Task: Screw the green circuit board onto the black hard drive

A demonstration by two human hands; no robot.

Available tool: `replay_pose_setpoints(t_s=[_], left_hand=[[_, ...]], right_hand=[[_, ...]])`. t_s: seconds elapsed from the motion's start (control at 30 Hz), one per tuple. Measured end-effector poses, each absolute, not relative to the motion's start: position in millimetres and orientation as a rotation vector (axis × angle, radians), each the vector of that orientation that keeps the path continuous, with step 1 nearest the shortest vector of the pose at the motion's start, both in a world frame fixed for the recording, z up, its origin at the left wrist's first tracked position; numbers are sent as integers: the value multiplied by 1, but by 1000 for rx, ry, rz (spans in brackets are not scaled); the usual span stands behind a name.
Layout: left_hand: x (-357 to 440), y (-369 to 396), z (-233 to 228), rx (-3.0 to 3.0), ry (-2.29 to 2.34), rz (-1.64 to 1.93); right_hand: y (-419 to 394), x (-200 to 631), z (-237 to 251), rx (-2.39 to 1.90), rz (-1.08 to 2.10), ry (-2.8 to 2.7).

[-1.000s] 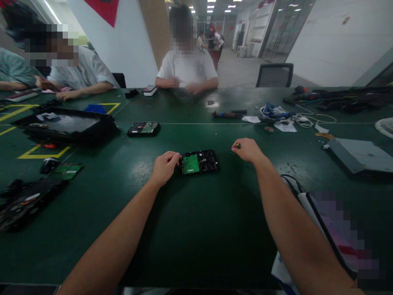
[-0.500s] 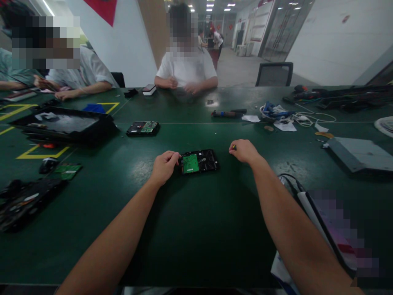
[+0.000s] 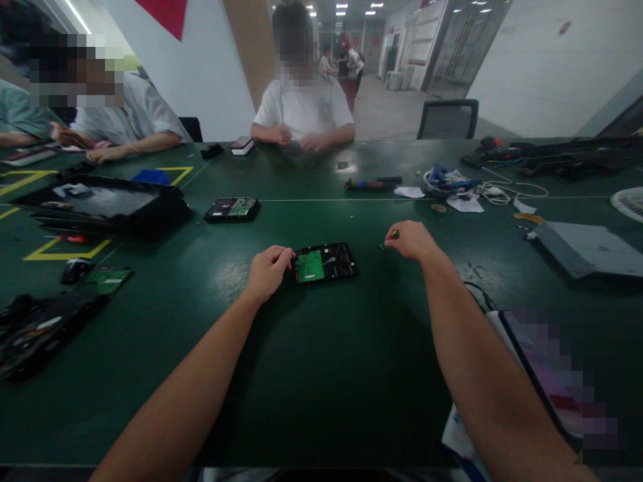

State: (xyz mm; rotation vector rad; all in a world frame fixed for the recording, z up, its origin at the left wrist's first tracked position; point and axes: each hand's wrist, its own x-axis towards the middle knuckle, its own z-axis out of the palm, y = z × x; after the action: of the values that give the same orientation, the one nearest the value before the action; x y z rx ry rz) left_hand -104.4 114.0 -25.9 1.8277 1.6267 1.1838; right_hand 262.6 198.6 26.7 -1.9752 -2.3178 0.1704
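Hard drive (image 3: 325,262) lies flat at the centre of the frame on the dark green counter (image 3: 321,375), underside up, so I see a bright green circuit board on its left half and black casing on the right. My left hand (image 3: 266,271) sits just left of it, fingers curled loosely, thumb and fingertips touching the drive's left edge. My right hand (image 3: 412,239) rests to the right of the drive, apart from it, closed into a loose fist and pinching a small tool (image 3: 395,234) whose yellow-and-black end pokes out beside the thumb; the rest of it is hidden in the fist, so I cannot tell what kind it is. Tiny specks on the counter just left of that hand are too small for me to make out.

Further out, a second drive (image 3: 232,209) lies left of centre, higher in the frame. A black tray (image 3: 100,207) sits at the left, and a loose green board (image 3: 106,280) lies below it. At the lower left a dark pile of parts is blurred and cut by the frame edge. A tangle of cables (image 3: 467,187) lies at the upper right, with a grey flat case (image 3: 587,249) at the right edge. Across the counter, a person in a white shirt (image 3: 304,110) sits facing me, hands together.
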Motion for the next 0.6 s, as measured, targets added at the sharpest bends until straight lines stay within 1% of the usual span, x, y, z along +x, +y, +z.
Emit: replay_pose_setpoints(t_s=[0.23,0.47,0.6], left_hand=[[-101,110,-24,1804,1612,1098],[-98,102,-10,2167,1429,759],[-98,99,-7,2228,1420,661]], right_hand=[[199,259,24,-1961,244,-2369],[196,257,26,-1947,216,-2343],[194,255,30,-1946,217,-2319]])
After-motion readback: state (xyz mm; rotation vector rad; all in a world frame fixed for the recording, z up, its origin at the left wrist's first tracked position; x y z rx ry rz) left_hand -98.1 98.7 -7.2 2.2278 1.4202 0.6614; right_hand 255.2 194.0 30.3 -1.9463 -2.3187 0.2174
